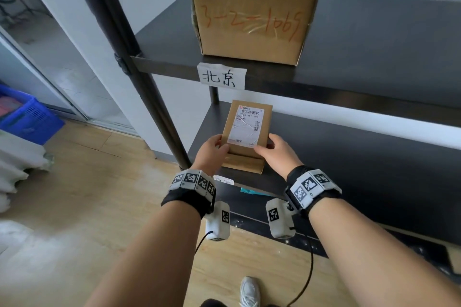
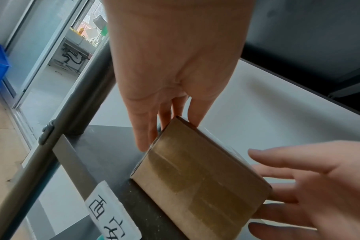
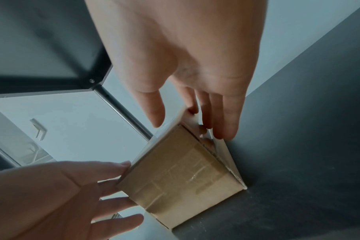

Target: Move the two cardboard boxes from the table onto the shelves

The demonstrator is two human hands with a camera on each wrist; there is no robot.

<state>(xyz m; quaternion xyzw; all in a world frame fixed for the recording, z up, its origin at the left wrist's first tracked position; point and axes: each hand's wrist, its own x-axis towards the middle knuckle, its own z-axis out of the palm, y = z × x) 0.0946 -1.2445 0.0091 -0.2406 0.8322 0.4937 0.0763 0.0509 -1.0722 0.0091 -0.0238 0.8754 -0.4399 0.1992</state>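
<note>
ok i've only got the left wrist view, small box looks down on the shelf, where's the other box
Observer: The large cardboard box stands on the upper shelf, just above a paper tag reading 北京.
Operator: and what's on top of the small one, i only see its taped end
Observer: A white shipping label with barcodes covers most of the small box's top face.
Operator: how's the right hand on it, i just see spread fingers
Observer: In the right wrist view, the fingers of the right hand lie straight along the box's right side, with their tips down near the lower shelf.
</note>
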